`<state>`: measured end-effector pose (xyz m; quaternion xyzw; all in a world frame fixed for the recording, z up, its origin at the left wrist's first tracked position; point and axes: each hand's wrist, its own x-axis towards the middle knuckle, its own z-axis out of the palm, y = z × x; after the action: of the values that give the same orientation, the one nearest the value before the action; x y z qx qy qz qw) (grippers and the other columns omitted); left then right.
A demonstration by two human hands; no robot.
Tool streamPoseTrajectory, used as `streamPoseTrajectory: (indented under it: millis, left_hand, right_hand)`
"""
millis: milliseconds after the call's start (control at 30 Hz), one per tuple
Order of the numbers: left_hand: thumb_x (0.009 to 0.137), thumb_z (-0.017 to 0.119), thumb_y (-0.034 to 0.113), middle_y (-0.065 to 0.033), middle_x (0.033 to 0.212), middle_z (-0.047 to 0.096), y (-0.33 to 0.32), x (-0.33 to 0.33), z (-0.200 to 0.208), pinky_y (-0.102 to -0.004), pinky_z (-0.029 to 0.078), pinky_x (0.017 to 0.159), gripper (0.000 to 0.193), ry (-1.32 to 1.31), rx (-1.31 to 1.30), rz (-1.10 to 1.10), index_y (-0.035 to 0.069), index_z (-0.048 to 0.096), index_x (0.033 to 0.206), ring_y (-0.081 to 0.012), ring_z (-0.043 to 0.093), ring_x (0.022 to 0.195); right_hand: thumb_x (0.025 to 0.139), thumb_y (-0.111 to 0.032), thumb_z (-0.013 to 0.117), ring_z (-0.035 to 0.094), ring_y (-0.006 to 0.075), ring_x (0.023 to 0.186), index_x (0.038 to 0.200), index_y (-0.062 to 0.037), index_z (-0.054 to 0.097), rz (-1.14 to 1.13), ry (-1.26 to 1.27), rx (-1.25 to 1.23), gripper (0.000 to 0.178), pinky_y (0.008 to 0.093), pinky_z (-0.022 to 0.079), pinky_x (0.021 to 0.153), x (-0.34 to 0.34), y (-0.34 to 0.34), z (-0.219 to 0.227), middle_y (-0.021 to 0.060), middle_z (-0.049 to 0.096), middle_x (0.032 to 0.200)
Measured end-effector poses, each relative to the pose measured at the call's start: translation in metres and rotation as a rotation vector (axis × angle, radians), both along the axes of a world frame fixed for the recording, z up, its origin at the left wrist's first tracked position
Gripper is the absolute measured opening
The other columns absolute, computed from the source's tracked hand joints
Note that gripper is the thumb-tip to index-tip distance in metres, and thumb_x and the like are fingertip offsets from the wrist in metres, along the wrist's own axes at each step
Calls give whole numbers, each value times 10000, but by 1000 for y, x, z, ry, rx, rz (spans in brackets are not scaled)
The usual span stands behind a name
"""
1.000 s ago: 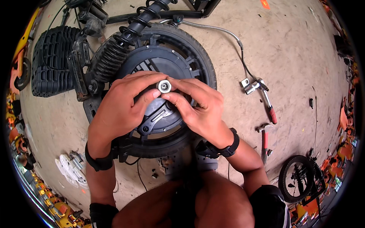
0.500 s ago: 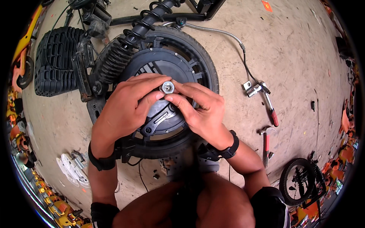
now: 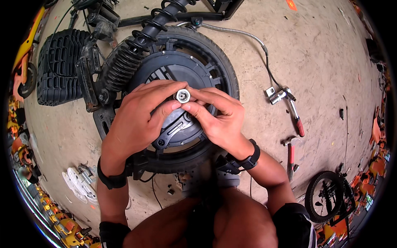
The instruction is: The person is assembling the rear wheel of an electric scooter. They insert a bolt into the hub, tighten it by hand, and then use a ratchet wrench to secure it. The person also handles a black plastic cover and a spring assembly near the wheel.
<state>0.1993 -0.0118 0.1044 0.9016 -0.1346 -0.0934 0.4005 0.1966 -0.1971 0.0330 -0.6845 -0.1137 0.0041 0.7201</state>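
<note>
Both my hands meet above the wheel, thumbs and fingertips pinching one silver hex nut [image 3: 182, 96] from either side. Its open end faces up, showing a round hole with something small and dark inside. My left hand [image 3: 138, 113] grips it from the left, fingers curled. From the right, my right hand [image 3: 221, 120] pinches it with thumb and index finger. Below them lies a black wheel [image 3: 225, 70] with a large hub cover, flat on its side. A grey crank-like arm [image 3: 173, 133] sits on the hub, just under the hands.
A black coil-spring shock absorber [image 3: 128, 58] crosses the wheel's upper left. On the right floor lie a ratchet wrench [image 3: 294, 111] with a red handle and a red-handled hammer [image 3: 291, 153]. White discs [image 3: 76, 186] lie at lower left; a small wheel [image 3: 310, 198] stands lower right.
Both hands keep the same pinch on the hex nut, which has barely moved. The view has shifted very slightly.
</note>
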Motion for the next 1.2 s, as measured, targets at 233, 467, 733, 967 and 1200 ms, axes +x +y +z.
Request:
streamPoseTrajectory:
  millis: [233,467,733,967,1200]
  left_hand:
    - [931,624,46,-158,1161,710,2,1,0,-373,519,935,294,-5,-21,-20,-12,665,1217,-317,677,1073]
    - [905,648,16,-169,1109,712,1,1,7,-339,532,884,302,51,-83,56,-24,667,1203,-281,690,1016]
    - [875,690,28,-175,1063,723,2,1,4,-344,546,860,280,-5,-120,48,-24,695,1150,-306,711,973]
    - [820,780,72,-175,1063,725,-1,1,6,-335,542,859,372,24,-113,53,-24,696,1170,-272,709,971]
    - [806,795,67,-163,1051,726,-2,4,8,-302,544,811,385,69,-147,52,-9,705,1173,-226,699,916]
  right_hand:
    - [828,-59,801,699,185,715,1035,11,757,-41,-137,-135,222,280,540,620,1,-1,5,128,740,898]
    - [828,-74,801,696,212,664,1015,0,763,-82,-136,-190,205,284,535,584,-1,0,12,120,733,846]
    - [821,-77,808,705,210,676,1023,-1,763,-148,-166,-235,220,280,548,606,-7,5,8,120,737,846]
    - [801,-44,818,728,198,721,1030,30,751,-189,-227,-254,249,265,566,651,-13,9,3,140,746,868]
    - [780,-46,834,717,212,676,993,29,752,-214,-336,-265,241,266,558,601,-10,7,-4,136,740,851]
